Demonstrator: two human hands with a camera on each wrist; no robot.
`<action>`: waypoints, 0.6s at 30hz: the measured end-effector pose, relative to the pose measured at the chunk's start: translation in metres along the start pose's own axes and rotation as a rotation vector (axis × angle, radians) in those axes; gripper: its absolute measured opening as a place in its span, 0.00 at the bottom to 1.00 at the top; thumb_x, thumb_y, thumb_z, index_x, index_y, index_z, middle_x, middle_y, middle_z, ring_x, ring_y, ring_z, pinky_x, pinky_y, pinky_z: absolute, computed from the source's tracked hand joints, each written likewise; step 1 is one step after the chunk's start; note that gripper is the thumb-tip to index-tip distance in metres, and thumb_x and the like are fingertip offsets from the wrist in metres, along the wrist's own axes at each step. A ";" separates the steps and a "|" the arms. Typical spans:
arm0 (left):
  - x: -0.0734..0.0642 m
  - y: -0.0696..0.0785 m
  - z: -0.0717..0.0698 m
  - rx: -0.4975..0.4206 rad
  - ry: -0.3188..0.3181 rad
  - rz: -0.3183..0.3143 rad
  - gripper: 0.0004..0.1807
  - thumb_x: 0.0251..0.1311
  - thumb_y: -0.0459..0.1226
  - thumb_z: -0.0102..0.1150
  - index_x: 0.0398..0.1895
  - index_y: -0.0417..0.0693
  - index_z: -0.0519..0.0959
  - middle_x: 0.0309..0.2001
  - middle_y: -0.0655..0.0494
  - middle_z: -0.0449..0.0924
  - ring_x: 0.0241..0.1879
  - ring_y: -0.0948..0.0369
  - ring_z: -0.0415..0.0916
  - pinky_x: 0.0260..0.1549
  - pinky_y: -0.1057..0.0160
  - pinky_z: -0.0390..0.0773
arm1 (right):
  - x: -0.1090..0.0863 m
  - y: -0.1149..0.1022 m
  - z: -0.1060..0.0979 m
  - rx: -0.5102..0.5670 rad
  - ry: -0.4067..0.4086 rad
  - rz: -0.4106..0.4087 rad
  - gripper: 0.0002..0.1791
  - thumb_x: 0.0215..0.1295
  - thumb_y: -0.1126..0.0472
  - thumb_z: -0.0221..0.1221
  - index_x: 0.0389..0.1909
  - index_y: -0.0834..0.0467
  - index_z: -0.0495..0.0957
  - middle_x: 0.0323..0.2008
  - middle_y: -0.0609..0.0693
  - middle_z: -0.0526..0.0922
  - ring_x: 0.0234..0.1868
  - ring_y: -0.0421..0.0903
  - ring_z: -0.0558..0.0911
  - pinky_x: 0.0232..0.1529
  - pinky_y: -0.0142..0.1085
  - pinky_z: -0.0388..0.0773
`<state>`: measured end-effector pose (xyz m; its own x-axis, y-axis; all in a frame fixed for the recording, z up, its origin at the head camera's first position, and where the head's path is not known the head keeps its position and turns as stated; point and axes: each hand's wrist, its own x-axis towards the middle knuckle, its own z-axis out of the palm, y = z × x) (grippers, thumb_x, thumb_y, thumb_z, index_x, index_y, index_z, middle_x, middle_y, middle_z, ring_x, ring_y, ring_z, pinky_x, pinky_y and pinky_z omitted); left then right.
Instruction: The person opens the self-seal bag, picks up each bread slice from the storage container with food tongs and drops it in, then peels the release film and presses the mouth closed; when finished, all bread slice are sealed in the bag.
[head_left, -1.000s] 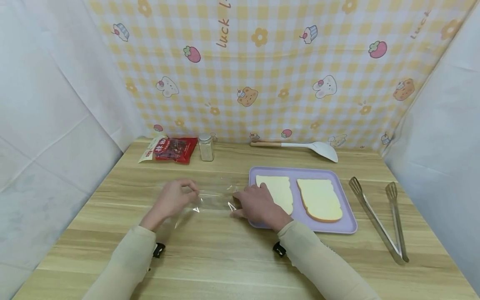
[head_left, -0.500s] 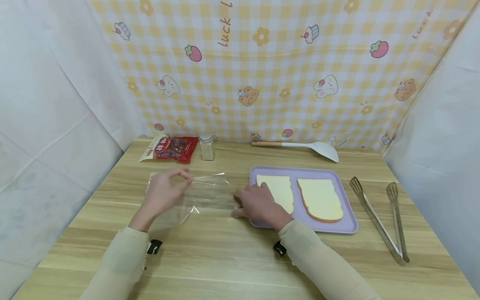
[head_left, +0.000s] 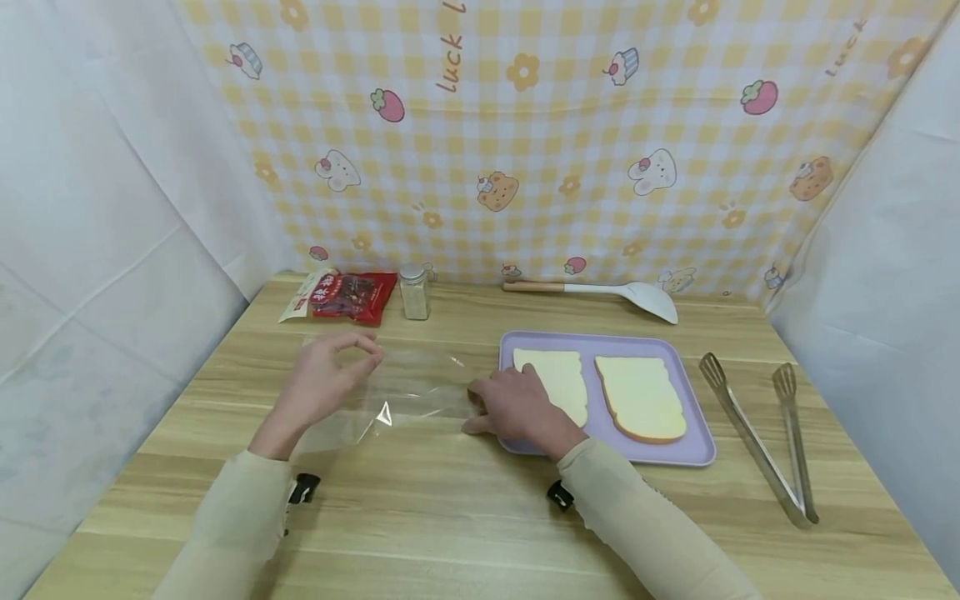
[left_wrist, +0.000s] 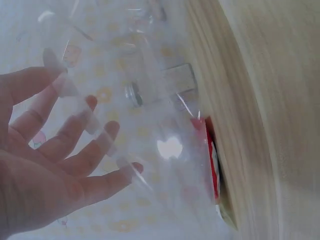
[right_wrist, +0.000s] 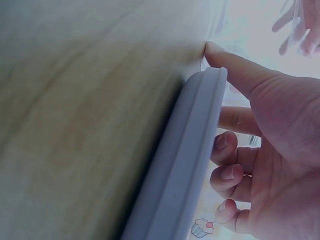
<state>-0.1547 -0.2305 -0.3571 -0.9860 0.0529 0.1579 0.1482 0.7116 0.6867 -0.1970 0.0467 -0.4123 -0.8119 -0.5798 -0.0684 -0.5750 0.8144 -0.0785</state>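
A thin clear plastic bag (head_left: pixel 420 392) stretches between my two hands over the wooden table. My left hand (head_left: pixel 318 375) pinches its upper edge between thumb and forefinger. In the left wrist view the other fingers of my left hand (left_wrist: pixel 75 150) spread along the plastic. My right hand (head_left: pixel 513 404) presses the bag's right end with thumb and forefinger apart, beside the left rim of the purple tray (head_left: pixel 590 417). The right wrist view shows the straight thumb of my right hand (right_wrist: pixel 280 130) touching down past the tray edge, its other fingers loosely bent.
Two bread slices (head_left: pixel 637 398) lie on the tray, the left one partly behind my right hand. Metal tongs (head_left: pixel 750 433) lie spread at the right. Along the back are a red food packet (head_left: pixel 348 297), a glass shaker jar (head_left: pixel 414 293) and a white spatula (head_left: pixel 645 300).
My left hand has moved left and slightly away from me, lifting the bag's upper edge and drawing the plastic wider. My right hand has stayed in place beside the tray.
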 end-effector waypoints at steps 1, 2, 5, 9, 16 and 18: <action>0.000 -0.001 0.001 0.006 -0.011 0.000 0.07 0.71 0.37 0.64 0.46 0.45 0.87 0.67 0.40 0.81 0.67 0.36 0.73 0.70 0.31 0.66 | 0.000 0.000 0.000 -0.005 0.001 0.000 0.27 0.61 0.31 0.70 0.24 0.46 0.71 0.18 0.40 0.69 0.24 0.43 0.71 0.33 0.40 0.58; 0.000 -0.001 0.003 0.016 -0.023 0.003 0.07 0.71 0.37 0.64 0.46 0.45 0.87 0.67 0.40 0.81 0.65 0.37 0.74 0.69 0.31 0.67 | 0.000 0.000 0.000 -0.011 0.001 -0.001 0.26 0.61 0.30 0.70 0.25 0.46 0.72 0.18 0.41 0.69 0.25 0.44 0.71 0.33 0.40 0.58; 0.000 -0.005 0.009 0.032 -0.050 0.012 0.07 0.71 0.36 0.65 0.47 0.45 0.88 0.67 0.39 0.81 0.66 0.36 0.74 0.70 0.31 0.66 | 0.000 0.000 0.000 -0.034 0.002 -0.004 0.25 0.61 0.31 0.69 0.28 0.45 0.75 0.20 0.41 0.70 0.25 0.44 0.71 0.33 0.40 0.60; 0.002 -0.009 0.015 0.042 -0.058 0.023 0.07 0.70 0.36 0.65 0.46 0.44 0.88 0.67 0.38 0.80 0.74 0.33 0.66 0.74 0.28 0.60 | 0.000 -0.001 -0.001 -0.051 -0.001 -0.001 0.24 0.61 0.31 0.70 0.31 0.45 0.76 0.21 0.42 0.72 0.26 0.45 0.72 0.33 0.41 0.61; 0.002 -0.013 0.019 0.076 -0.064 0.026 0.06 0.69 0.34 0.65 0.45 0.46 0.88 0.66 0.38 0.80 0.71 0.34 0.70 0.72 0.30 0.65 | 0.000 0.000 -0.001 -0.015 -0.005 0.002 0.24 0.62 0.32 0.70 0.28 0.45 0.73 0.20 0.42 0.72 0.27 0.45 0.72 0.34 0.42 0.61; 0.002 -0.014 0.020 0.077 -0.067 0.020 0.06 0.69 0.34 0.66 0.45 0.46 0.88 0.67 0.38 0.80 0.71 0.34 0.70 0.72 0.30 0.64 | 0.000 0.000 -0.001 0.003 -0.002 0.000 0.25 0.62 0.32 0.70 0.26 0.46 0.72 0.19 0.42 0.72 0.26 0.45 0.72 0.34 0.42 0.62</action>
<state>-0.1607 -0.2262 -0.3806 -0.9863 0.1125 0.1211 0.1638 0.7616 0.6270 -0.1967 0.0468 -0.4111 -0.8116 -0.5800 -0.0699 -0.5748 0.8142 -0.0817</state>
